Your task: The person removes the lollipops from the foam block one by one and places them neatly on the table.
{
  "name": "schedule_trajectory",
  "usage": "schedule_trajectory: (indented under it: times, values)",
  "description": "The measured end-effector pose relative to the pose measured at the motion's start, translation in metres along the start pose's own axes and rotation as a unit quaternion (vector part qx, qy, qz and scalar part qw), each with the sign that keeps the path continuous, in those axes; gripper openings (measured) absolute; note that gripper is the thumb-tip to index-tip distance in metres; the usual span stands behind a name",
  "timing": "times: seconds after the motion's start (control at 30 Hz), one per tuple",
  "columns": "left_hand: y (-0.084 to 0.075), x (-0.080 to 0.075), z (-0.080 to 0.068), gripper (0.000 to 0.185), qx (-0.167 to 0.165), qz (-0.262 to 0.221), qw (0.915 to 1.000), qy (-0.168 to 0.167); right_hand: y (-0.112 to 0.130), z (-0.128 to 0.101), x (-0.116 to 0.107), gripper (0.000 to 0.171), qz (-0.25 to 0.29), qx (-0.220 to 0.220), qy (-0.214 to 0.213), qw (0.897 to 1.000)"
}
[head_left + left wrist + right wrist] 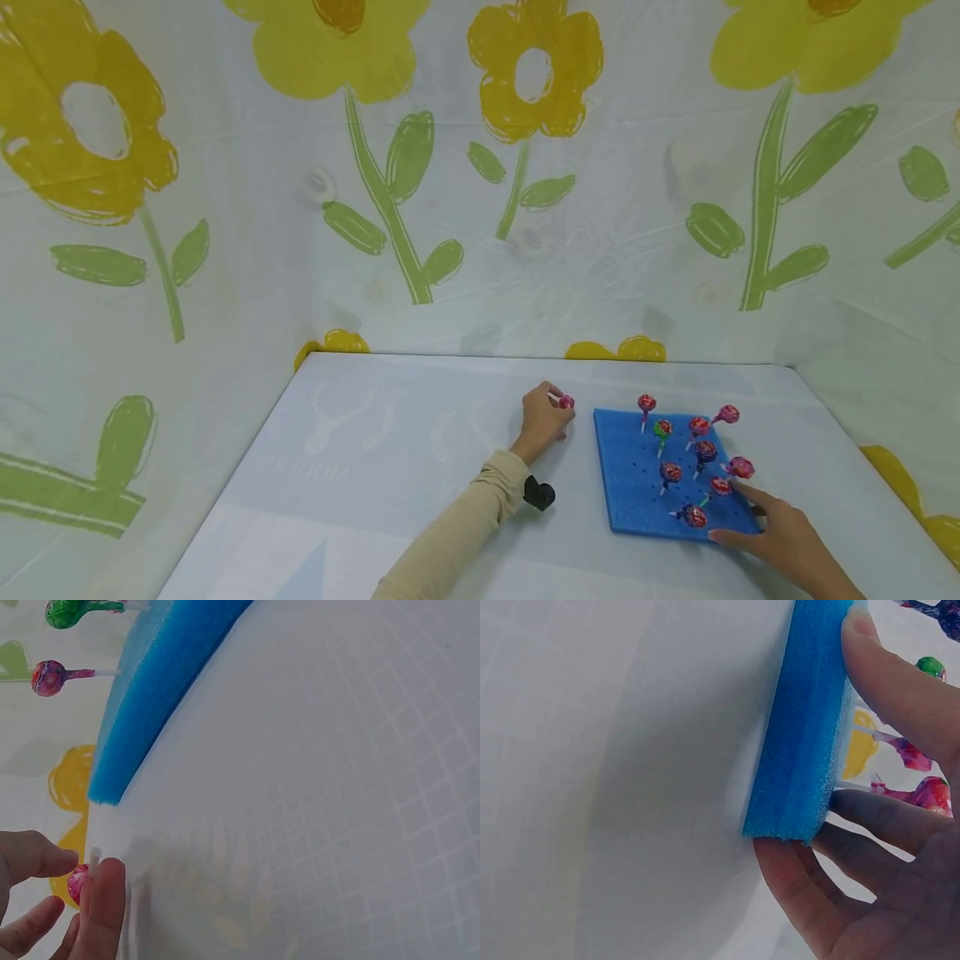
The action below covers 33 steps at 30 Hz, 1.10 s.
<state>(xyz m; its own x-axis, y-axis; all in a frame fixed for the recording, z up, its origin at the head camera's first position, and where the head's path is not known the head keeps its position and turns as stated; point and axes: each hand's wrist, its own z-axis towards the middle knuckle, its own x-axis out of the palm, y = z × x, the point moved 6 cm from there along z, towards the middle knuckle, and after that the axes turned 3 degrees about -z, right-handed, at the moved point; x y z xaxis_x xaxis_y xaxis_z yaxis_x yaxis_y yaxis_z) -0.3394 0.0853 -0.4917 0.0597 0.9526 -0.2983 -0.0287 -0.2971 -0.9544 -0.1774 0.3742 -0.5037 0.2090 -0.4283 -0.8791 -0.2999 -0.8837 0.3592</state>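
My left hand pinches a pink-wrapped lollipop between thumb and fingers, left of the blue foam board. In the left wrist view, that lollipop has its short pale stick pointing up by the fingertips. Several lollipops stand by their sticks in the board, among them a green one, a dark one and a pink one. At the board's near right corner, my right hand grips the edge. Its thumb lies along one side of the foam, with the fingers around the other.
Small holes dot the board's top. A black heart shape shows beside the left sleeve. The white table ends at a flower-printed curtain at the back and sides.
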Motion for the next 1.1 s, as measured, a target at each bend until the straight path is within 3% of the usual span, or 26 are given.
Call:
schedule_trajectory:
  times: [0.37, 0.67, 0.93, 1.1]
  values:
    - [-0.018, -0.011, -0.002, 0.020, 0.075, 0.068, 0.9948, -0.014, 0.001, 0.000, -0.001, 0.116, 0.002, -0.007, -0.001, 1.000]
    - [-0.034, -0.008, -0.010, 0.019, 0.084, 0.016, 0.9956, 0.039, 0.001, -0.001, -0.001, 0.116, 0.007, 0.000, 0.003, 1.000]
    - [-0.052, -0.001, -0.028, 0.015, 0.120, -0.016, 0.9886, 0.090, -0.002, 0.000, 0.000, 0.116, 0.003, -0.006, -0.003, 1.000]
    - [-0.060, 0.002, -0.040, 0.017, 0.115, -0.042, 0.9842, 0.128, 0.000, 0.001, 0.000, 0.115, 0.000, -0.009, -0.003, 1.000]
